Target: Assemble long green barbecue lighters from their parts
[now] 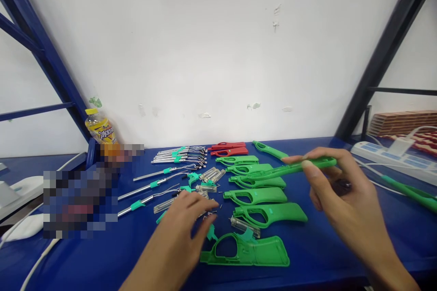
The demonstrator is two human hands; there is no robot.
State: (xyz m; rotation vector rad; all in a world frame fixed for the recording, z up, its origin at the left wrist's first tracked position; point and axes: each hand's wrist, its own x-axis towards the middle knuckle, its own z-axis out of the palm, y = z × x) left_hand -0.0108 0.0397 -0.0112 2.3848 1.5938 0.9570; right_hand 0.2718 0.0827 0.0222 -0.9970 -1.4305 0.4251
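My right hand [348, 209] pinches a green lighter casing half [293, 168] between thumb and fingers, holding it above the table. My left hand [177, 236] hovers low over small parts, its fingers curved and the thumb apart from the index finger. Close to its fingertips lie tiny pins or screws [221, 206], too small to name exactly. Clear fuel tanks [206, 188] and teal triggers [211, 233] are scattered around it. In front lies an open green casing half [266, 252], its inside facing up. Several more green casings [273, 215] form a column behind.
Metal lighter tubes with wires [153, 185] lie at the left, and red casings [229, 149] at the back. A drink bottle [102, 129] stands far left, near a blurred patch. Power strips [392, 157] with cables flank both sides. Another green piece [409, 193] lies right.
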